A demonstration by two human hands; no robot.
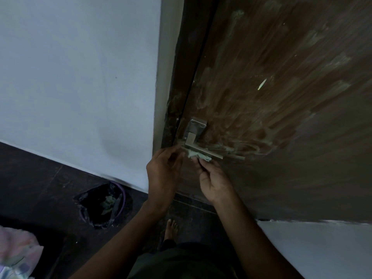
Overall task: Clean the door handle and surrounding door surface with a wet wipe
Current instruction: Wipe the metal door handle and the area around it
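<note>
My right hand [214, 183] pinches the crumpled pale green wet wipe [198, 156] at my fingertips, pressed against the underside of the brushed steel lever door handle [201, 147]. My left hand [164, 172] is just beside it, fingers curled toward the wipe's left end; I cannot tell whether they grip it. Above and right of my hands, the dark brown wooden door [281, 87] is streaked with pale smears. Left of my left hand is the white wall [80, 77]. Below it, on the dark tiled floor [40, 178], a purple-rimmed bin with a black liner [104, 206] holds crumpled used wipes.
</note>
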